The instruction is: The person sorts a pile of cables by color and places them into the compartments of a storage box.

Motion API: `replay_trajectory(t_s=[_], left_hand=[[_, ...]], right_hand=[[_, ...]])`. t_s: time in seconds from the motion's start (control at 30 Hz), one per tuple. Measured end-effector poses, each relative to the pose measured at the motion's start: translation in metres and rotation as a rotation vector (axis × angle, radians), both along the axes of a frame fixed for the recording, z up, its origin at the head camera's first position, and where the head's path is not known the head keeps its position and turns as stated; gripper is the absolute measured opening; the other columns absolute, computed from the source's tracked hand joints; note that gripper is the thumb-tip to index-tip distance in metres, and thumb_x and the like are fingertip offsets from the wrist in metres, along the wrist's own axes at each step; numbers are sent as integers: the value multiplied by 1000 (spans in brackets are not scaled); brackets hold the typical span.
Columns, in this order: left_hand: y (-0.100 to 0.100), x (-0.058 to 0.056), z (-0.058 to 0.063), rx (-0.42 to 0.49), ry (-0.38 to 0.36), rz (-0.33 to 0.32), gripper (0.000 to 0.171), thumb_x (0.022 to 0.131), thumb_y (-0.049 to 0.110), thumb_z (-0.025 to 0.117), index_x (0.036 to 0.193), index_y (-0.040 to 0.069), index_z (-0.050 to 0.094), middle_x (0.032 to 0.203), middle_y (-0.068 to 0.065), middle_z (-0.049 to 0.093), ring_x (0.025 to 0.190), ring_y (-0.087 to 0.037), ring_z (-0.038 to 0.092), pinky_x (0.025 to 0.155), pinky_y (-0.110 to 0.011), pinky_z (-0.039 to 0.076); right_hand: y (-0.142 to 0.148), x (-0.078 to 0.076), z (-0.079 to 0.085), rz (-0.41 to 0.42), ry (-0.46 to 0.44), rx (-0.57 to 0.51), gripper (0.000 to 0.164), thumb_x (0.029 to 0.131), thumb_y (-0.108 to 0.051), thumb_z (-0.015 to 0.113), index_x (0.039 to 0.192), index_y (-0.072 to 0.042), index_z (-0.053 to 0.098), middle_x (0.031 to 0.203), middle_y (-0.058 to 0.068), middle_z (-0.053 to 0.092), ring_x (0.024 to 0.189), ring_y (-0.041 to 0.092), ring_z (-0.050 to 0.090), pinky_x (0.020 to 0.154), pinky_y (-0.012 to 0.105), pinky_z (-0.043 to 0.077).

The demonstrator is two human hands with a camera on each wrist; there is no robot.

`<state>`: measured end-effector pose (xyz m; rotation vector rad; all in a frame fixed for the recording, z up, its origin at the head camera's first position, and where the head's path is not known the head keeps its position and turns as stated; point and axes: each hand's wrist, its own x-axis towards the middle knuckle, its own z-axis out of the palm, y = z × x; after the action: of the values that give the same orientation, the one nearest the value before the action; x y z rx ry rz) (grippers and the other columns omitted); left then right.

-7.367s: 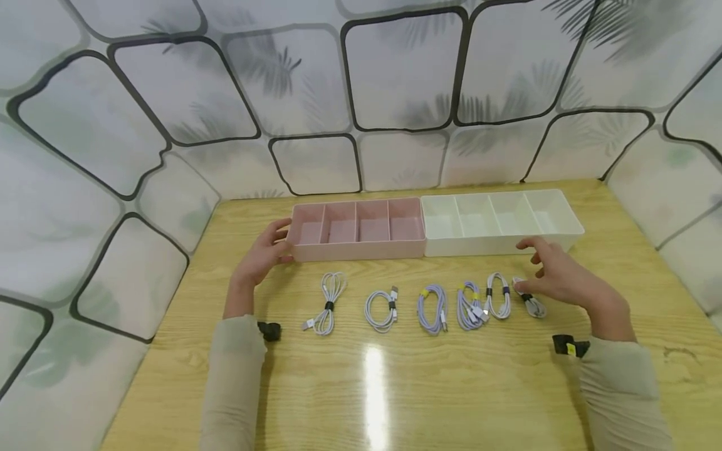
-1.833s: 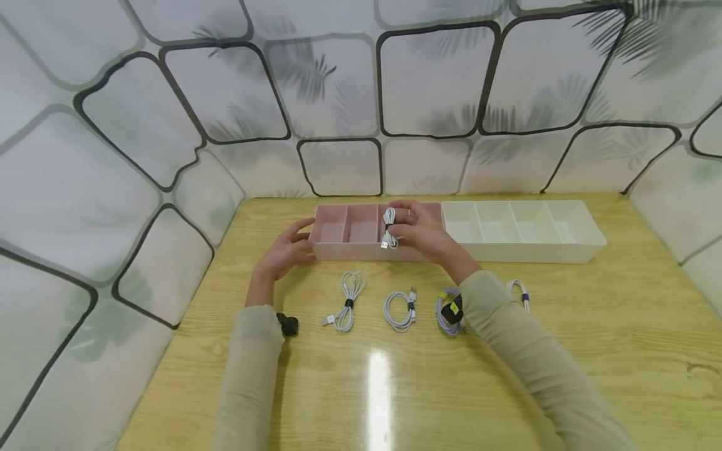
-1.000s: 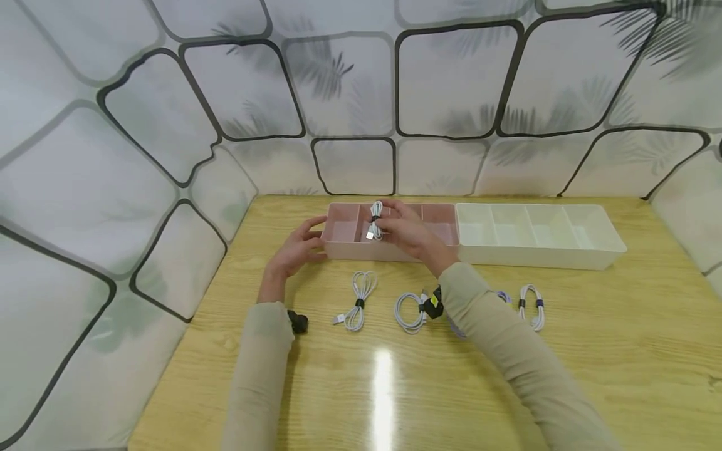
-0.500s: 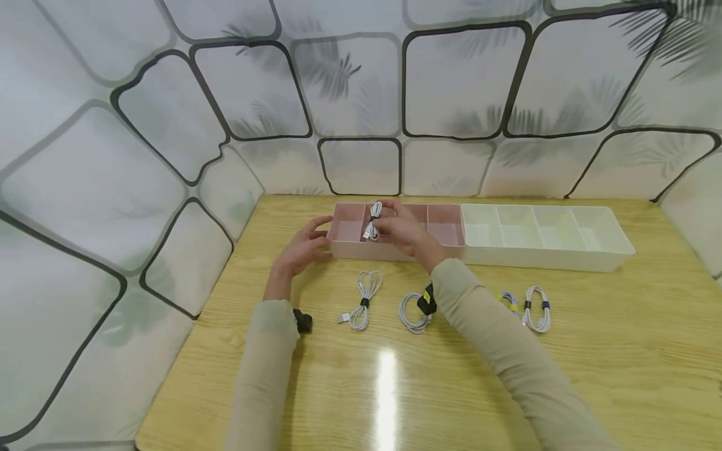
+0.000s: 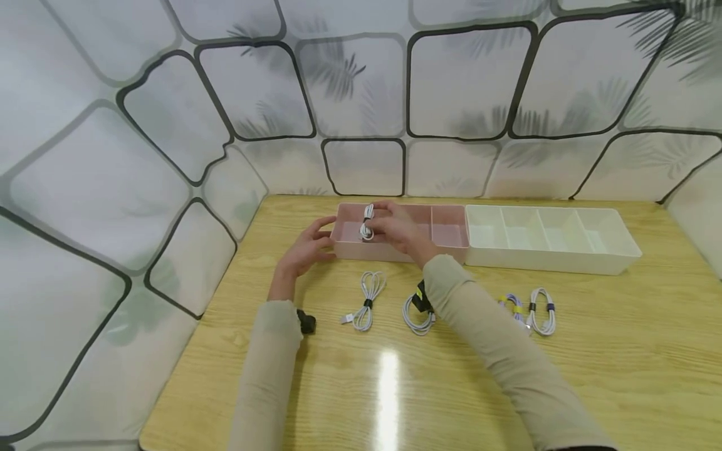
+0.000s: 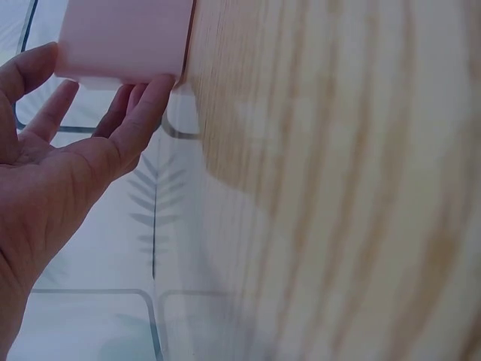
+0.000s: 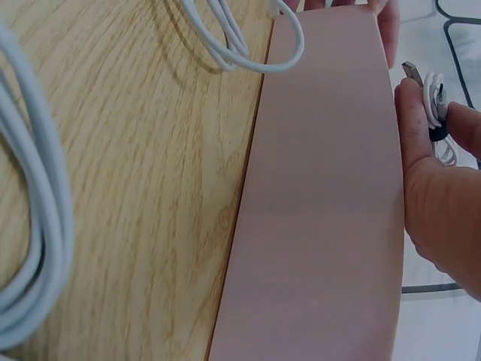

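Note:
My right hand (image 5: 399, 228) pinches a bundled white cable (image 5: 367, 222) between thumb and fingers over the left part of the pink divided box (image 5: 372, 252). In the right wrist view a dark tie circles that white cable (image 7: 432, 98), and a metal plug sticks up from it. My left hand (image 5: 307, 252) touches the left end of the pink box. Seen from the left wrist, extended fingertips and thumb of the left hand (image 6: 75, 165) rest against the end wall of the pink box (image 6: 124, 37). The right hand partly hides the box's middle compartments.
A white divided box (image 5: 553, 260) adjoins the pink one on the right. In front lie a tied white cable (image 5: 369, 304), a coiled pale cable (image 5: 414, 326), a purple cable (image 5: 510, 304) and another white cable (image 5: 546, 313). The right sleeve covers part of this row.
The right hand picked up the white cable from the row's right end and carried it left over the pink box. Lately it moved slightly further left and lower. The left hand stays at the box's end.

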<state>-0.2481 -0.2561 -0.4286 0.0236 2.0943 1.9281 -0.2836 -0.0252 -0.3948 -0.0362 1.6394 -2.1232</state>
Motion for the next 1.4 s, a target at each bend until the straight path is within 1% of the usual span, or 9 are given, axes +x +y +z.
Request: replay_trajectory(t_s=[0.2, 0.33, 0.47, 0.57, 0.73, 0.83, 1.0, 1.13, 1.4], left_hand=[[-3, -1, -2, 10, -4, -1, 60, 99, 1, 49, 155, 18, 33, 150, -25, 36, 129, -38, 44, 103, -57, 42], [-2, -1, -2, 3, 6, -8, 61, 99, 1, 50, 155, 18, 33, 151, -24, 36, 129, -39, 45, 102, -56, 44], [-1, 0, -4, -23, 3, -3, 60, 98, 2, 52, 153, 20, 36, 150, -22, 39, 128, -36, 48, 99, -52, 48], [0, 0, -5, -26, -1, 0, 59, 98, 3, 53, 152, 21, 37, 148, -21, 40, 127, -35, 49, 98, -50, 49], [0, 0, -3, -19, 12, -4, 60, 97, 2, 50, 153, 19, 36, 148, -23, 40, 127, -37, 48, 99, -54, 47], [-1, 1, -2, -12, 14, -1, 61, 97, 0, 50, 153, 18, 36, 148, -24, 40, 128, -38, 47, 100, -55, 46], [-2, 0, -1, -18, 5, -3, 60, 98, 1, 50, 153, 19, 36, 149, -22, 39, 129, -38, 47, 101, -55, 46], [-1, 0, 0, -29, 0, -5, 60, 98, 2, 50, 154, 19, 35, 150, -21, 39, 130, -37, 46, 101, -55, 45], [-2, 0, -1, -33, -1, -5, 59, 98, 2, 50, 153, 20, 35, 150, -21, 39, 130, -37, 46, 101, -55, 45]], right_hand=[[-6, 0, 2, -6, -10, 9, 60, 93, 8, 58, 147, -1, 35, 134, 20, 48, 79, 20, 64, 67, 28, 58], [-8, 0, 2, -6, -19, 13, 61, 92, 8, 59, 147, -2, 35, 128, 20, 50, 78, 20, 64, 68, 29, 59], [-8, 2, 0, -1, -27, 23, 62, 93, 8, 59, 149, -2, 34, 121, 19, 52, 79, 21, 64, 69, 29, 59], [-7, 3, -1, 3, -35, 9, 62, 93, 8, 57, 150, -1, 32, 119, 19, 52, 79, 20, 64, 68, 29, 58], [-6, 0, -1, 28, -32, -13, 57, 97, 6, 51, 150, 2, 29, 122, 20, 51, 79, 19, 65, 69, 29, 58], [-7, -2, -1, 33, -36, -17, 57, 97, 7, 48, 151, 3, 29, 126, 21, 50, 78, 19, 65, 68, 28, 59], [-8, -3, -1, 5, -55, -21, 62, 93, 11, 53, 150, 1, 32, 131, 24, 49, 78, 22, 65, 67, 29, 59], [-10, -1, 1, -9, -51, 23, 62, 93, 7, 59, 150, -2, 34, 135, 25, 50, 81, 22, 65, 68, 30, 59], [-15, 1, 2, -35, -33, 82, 58, 93, 1, 65, 145, -3, 41, 130, 22, 56, 78, 20, 67, 68, 32, 59]])
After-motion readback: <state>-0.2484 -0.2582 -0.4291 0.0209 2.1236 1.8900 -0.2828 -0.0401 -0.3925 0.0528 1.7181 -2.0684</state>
